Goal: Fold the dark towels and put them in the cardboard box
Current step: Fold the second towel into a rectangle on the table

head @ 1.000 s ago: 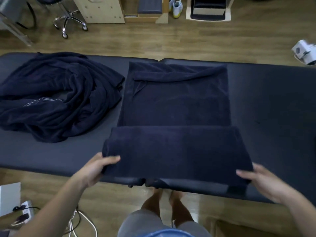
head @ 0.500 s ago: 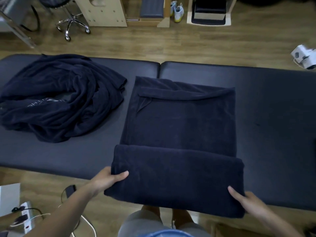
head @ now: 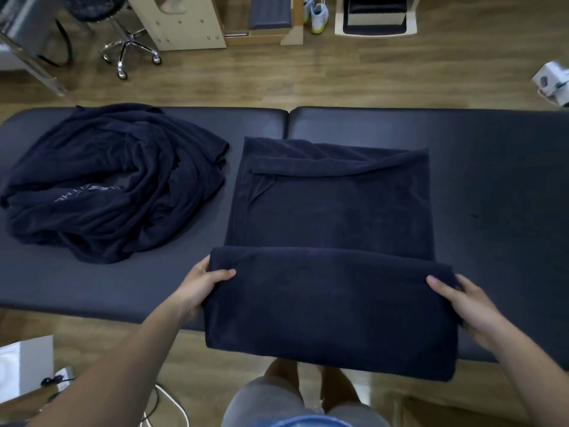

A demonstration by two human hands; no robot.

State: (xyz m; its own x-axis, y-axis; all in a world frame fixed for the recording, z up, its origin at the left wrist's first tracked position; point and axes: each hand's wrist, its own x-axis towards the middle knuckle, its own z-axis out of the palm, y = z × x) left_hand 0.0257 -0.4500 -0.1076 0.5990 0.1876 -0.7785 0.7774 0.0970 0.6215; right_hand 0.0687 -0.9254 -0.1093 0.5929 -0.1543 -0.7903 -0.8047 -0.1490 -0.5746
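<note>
A dark navy towel [head: 332, 208] lies partly folded on the padded table [head: 492, 167], its near part doubled over into a thick fold that overhangs the table's front edge. My left hand [head: 201, 283] grips the fold's left edge, thumb on top. At the fold's right edge my right hand [head: 462, 300] holds it the same way. A heap of more dark towels [head: 107, 183] sits crumpled on the table's left half. The brown corner at the bottom right may be the cardboard box [head: 455, 411]; only its edge shows.
A white box [head: 24, 365] and a power strip with cables [head: 61, 379] lie on the wooden floor at lower left. Beyond the table stand a wheeled stool [head: 129, 47], wooden furniture [head: 191, 23], a pair of shoes [head: 317, 13] and a white device [head: 554, 83].
Both hands have slid up from the fold's near corners to its far corners. The whole towel has been drawn nearer, so the fold hangs further past the table's front edge.
</note>
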